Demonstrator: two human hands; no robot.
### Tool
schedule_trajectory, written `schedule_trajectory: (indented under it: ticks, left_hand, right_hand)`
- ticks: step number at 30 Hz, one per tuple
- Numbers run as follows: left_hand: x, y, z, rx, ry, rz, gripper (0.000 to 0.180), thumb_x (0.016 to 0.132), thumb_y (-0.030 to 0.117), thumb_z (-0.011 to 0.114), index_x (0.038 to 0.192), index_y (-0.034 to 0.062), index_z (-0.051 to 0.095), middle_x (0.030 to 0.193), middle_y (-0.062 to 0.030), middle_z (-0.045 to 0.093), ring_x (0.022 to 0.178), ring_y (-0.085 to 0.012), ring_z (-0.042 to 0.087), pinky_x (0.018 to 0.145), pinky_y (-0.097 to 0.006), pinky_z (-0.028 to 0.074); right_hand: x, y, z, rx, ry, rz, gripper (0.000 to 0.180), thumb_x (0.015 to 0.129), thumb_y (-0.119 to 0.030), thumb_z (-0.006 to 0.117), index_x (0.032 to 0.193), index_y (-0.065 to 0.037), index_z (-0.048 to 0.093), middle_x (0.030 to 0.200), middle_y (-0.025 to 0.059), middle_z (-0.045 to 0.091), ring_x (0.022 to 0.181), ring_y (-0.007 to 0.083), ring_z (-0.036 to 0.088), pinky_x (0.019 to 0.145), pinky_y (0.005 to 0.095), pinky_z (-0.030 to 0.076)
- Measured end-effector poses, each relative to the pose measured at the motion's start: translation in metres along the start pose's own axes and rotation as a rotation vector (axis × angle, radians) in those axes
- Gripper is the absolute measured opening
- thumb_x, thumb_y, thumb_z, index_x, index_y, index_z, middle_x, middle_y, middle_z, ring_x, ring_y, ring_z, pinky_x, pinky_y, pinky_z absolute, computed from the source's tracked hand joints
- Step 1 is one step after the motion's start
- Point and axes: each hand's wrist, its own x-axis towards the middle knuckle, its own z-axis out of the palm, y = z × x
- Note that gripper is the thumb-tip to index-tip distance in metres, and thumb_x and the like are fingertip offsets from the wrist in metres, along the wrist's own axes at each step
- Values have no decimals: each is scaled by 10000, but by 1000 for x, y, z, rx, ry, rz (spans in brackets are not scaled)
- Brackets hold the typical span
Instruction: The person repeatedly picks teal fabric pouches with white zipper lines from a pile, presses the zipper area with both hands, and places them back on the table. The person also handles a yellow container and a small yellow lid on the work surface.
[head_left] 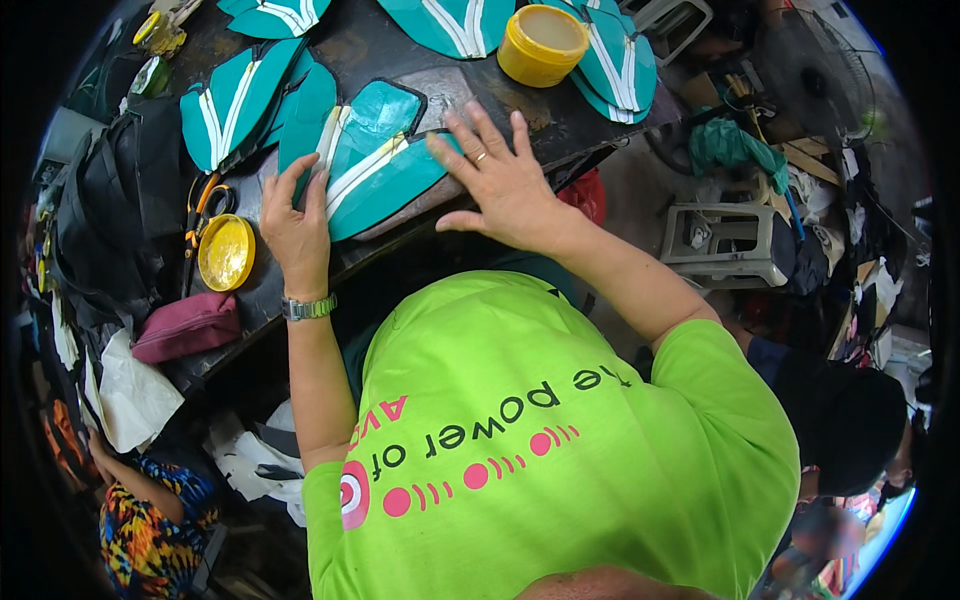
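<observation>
A teal panel [385, 192] with white stripes and dark edging, shaped like a flat shoe upper, lies near the table's front edge. My left hand [295, 228], wearing a metal watch, is at its left end, thumb and forefinger closed on the edge there. With its fingers spread, my right hand [507, 185] rests its fingertips at the panel's right side and on the grey slab [447, 88] beneath. A ring is on one finger. Another teal striped piece [232, 105] lies to the left, overlapping more of its kind.
On the dark table [520, 115] stand a yellow tub [543, 46] and, left, a shallow yellow lid [227, 252], scissors [212, 205] and a maroon pouch [187, 327]. A grey stool [722, 245] stands right. At lower left is another person's patterned sleeve [165, 535].
</observation>
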Motion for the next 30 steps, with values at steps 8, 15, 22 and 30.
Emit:
schedule_trajectory:
  ticks: [8, 15, 22, 30]
  left_hand:
    - [1, -2, -3, 48, -45, 7, 233, 864, 92, 744, 1097, 101, 745, 958, -105, 649, 877, -265, 653, 765, -356, 503]
    - [1, 1, -3, 52, -42, -3, 233, 864, 88, 738, 1096, 99, 742, 961, -119, 651, 880, -293, 664, 767, -367, 507]
    - [1, 1, -6, 52, -67, -9, 221, 887, 95, 713, 1107, 95, 735, 993, -140, 658, 865, -311, 654, 763, -377, 508]
    - [-5, 20, 6, -785, 229, -432, 254, 1021, 22, 529, 1244, 1, 647, 1163, -44, 623, 1028, -139, 596, 936, -283, 473]
  right_hand:
    - [6, 4, 1, 360, 37, 84, 739, 952, -646, 513, 1525, -185, 441, 1657, 166, 222, 1554, 375, 61, 1181, 679, 3]
    - [13, 3, 13, 35, -17, -57, 871, 925, -703, 485, 1582, -157, 312, 1656, 124, 252, 1556, 348, 94, 1181, 692, 29]
    - [12, -8, 5, 164, -32, -130, 839, 929, -664, 516, 1569, -154, 330, 1648, 170, 239, 1546, 374, 119, 1175, 699, 77]
    - [-8, 12, -38, 874, 297, 179, 770, 948, -327, 700, 1582, -164, 293, 1384, 178, 534, 1264, 299, 523, 1059, 508, 404]
